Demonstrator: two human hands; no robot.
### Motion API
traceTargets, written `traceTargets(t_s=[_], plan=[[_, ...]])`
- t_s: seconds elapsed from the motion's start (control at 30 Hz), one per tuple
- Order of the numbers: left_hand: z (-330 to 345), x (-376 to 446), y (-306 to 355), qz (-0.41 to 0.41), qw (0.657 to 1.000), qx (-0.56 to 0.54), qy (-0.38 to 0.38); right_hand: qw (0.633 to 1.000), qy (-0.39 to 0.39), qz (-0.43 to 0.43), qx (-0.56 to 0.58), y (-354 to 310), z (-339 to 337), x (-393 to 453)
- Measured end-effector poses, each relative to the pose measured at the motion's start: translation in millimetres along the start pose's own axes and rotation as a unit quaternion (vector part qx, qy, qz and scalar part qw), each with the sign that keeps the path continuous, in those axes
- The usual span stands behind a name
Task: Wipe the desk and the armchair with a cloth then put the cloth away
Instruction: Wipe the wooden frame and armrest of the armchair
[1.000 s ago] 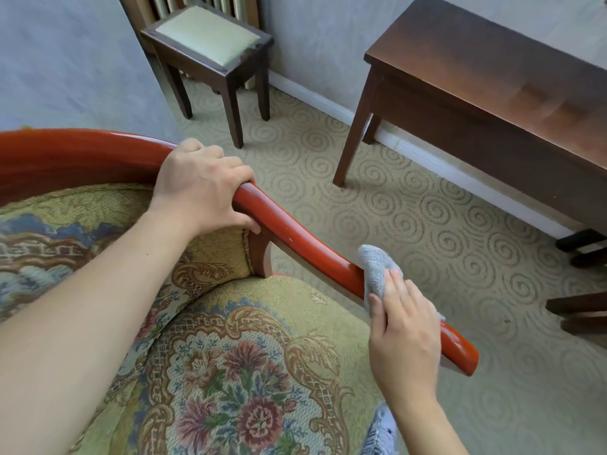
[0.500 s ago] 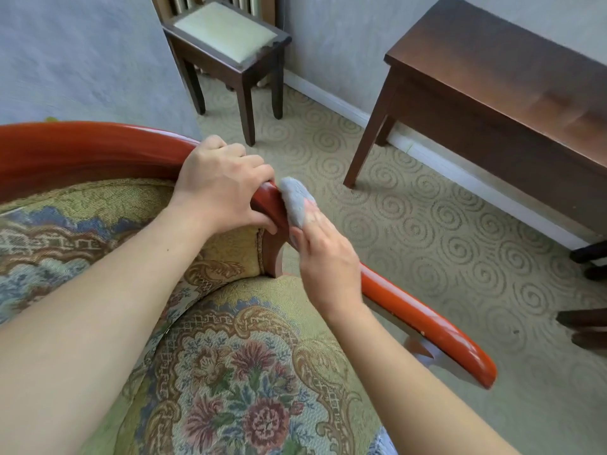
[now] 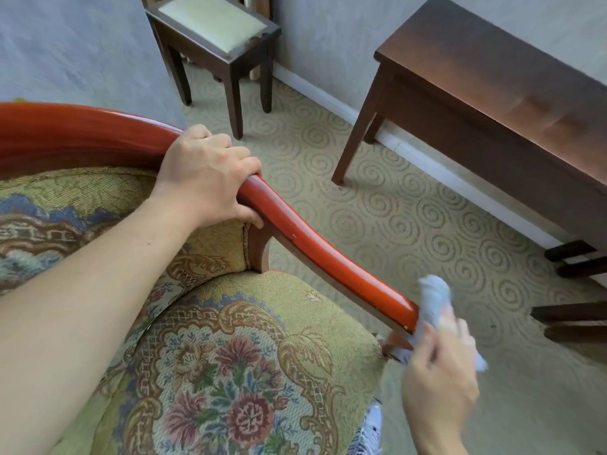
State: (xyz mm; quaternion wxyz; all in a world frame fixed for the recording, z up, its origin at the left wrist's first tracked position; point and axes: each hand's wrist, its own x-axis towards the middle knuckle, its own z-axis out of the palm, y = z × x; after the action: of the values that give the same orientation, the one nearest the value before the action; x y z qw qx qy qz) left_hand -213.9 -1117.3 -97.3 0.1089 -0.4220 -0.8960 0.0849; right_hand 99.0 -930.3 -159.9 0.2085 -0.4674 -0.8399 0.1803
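The armchair has a glossy red-brown wooden armrest (image 3: 315, 247) and a floral tapestry seat (image 3: 230, 372). My left hand (image 3: 207, 175) grips the upper part of the armrest where it curves into the back. My right hand (image 3: 440, 379), blurred by motion, presses a pale grey-blue cloth (image 3: 433, 300) around the lower front tip of the armrest. The dark wooden desk (image 3: 492, 80) stands against the wall at the right, apart from both hands.
A small dark stool (image 3: 213, 24) with a pale cushion stands by the wall at the top. Swirl-patterned carpet (image 3: 394, 208) lies between the armchair and desk. Dark furniture legs (image 3: 571, 254) show at the right edge.
My right hand slid the cloth from beside my left hand down the armrest to its front tip. My left hand kept its grip on the armrest.
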Motion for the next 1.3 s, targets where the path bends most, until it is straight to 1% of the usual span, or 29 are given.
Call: traceTargets(t_s=[0.07,0.1,0.13,0.2,0.3,0.33,0.4,0.47,0.53,0.6,0.63,0.7,0.77,0.8,0.83,0.87,0.9,0.97,1.03,1.13,1.2,1.27,1.3], plan=[[-0.4,0.8,0.7,0.000,1.000,-0.003,-0.002,0.991,-0.039,-0.125,-0.039,-37.4,24.3,-2.0],[-0.8,0.9,0.8,0.000,1.000,-0.005,-0.001,0.981,-0.071,-0.173,-0.049,-60.3,38.4,-2.5],[-1.0,0.6,0.7,0.000,1.000,-0.008,0.002,0.972,-0.108,-0.202,-0.043,-87.0,52.0,-1.8],[-0.3,-0.8,0.4,0.003,1.000,-0.010,0.010,0.965,-0.167,-0.201,-0.006,-139.7,77.4,3.6],[0.0,-1.5,1.5,0.009,1.000,-0.011,0.023,0.960,-0.195,-0.182,0.081,-183.8,101.0,21.1],[-0.3,-1.4,1.8,0.009,1.000,-0.012,0.024,0.956,-0.202,-0.192,0.094,-184.2,100.5,25.4],[-1.2,-1.5,1.7,0.007,1.000,-0.012,0.021,0.941,-0.215,-0.250,0.078,-159.6,85.7,27.4],[-1.8,-2.5,1.3,0.003,1.000,-0.016,0.023,0.935,-0.185,-0.302,0.021,-109.3,62.9,24.8],[-1.0,-2.6,1.4,0.001,1.000,-0.018,0.024,0.939,-0.144,-0.310,-0.045,-53.9,35.7,20.9],[-0.3,-1.7,2.3,-0.001,1.000,-0.019,0.022,0.949,-0.122,-0.283,-0.066,-5.5,8.5,14.5],[-0.5,-1.1,2.5,-0.002,1.000,-0.021,0.021,0.962,-0.113,-0.242,-0.059,13.1,-4.0,10.1],[-0.5,-1.8,2.0,-0.006,0.999,-0.025,0.022,0.990,-0.098,-0.098,-0.007,30.1,-20.6,-0.9],[-0.2,-2.1,1.2,-0.005,0.999,-0.022,0.026,0.998,-0.060,0.019,0.022,20.9,-19.1,-7.1],[-0.2,-2.3,1.2,-0.003,0.999,-0.021,0.028,0.998,-0.048,0.045,0.018,8.1,-14.1,-7.1],[-0.2,-2.4,1.1,-0.002,0.999,-0.021,0.030,0.998,-0.042,0.045,0.008,-9.1,-5.6,-5.7],[-0.2,-2.3,1.0,0.000,0.999,-0.022,0.031,0.999,-0.042,0.017,-0.006,-29.2,5.0,-3.8],[-0.4,-2.1,0.9,0.001,0.999,-0.025,0.031,0.998,-0.056,-0.029,-0.028,-51.1,17.5,-2.2],[-1.2,-2.3,1.3,0.003,0.999,-0.027,0.032,0.986,-0.126,-0.101,-0.051,-96.3,45.8,-1.3],[-1.3,-2.8,1.7,0.002,0.999,-0.026,0.036,0.977,-0.175,-0.124,-0.015,-144.2,74.2,2.7],[-0.7,-3.8,2.9,0.004,0.998,-0.026,0.052,0.966,-0.195,-0.151,0.080,-194.8,100.9,15.0],[-1.6,-3.5,3.7,0.008,0.998,-0.025,0.053,0.957,-0.193,-0.196,0.094,-191.1,98.0,22.7],[-2.1,-2.3,3.2,0.006,0.999,-0.022,0.043,0.943,-0.181,-0.276,0.036,-152.0,81.2,23.1],[-2.0,-2.0,2.4,0.005,0.999,-0.021,0.037,0.939,-0.163,-0.303,-0.004,-124.9,69.8,21.8]])
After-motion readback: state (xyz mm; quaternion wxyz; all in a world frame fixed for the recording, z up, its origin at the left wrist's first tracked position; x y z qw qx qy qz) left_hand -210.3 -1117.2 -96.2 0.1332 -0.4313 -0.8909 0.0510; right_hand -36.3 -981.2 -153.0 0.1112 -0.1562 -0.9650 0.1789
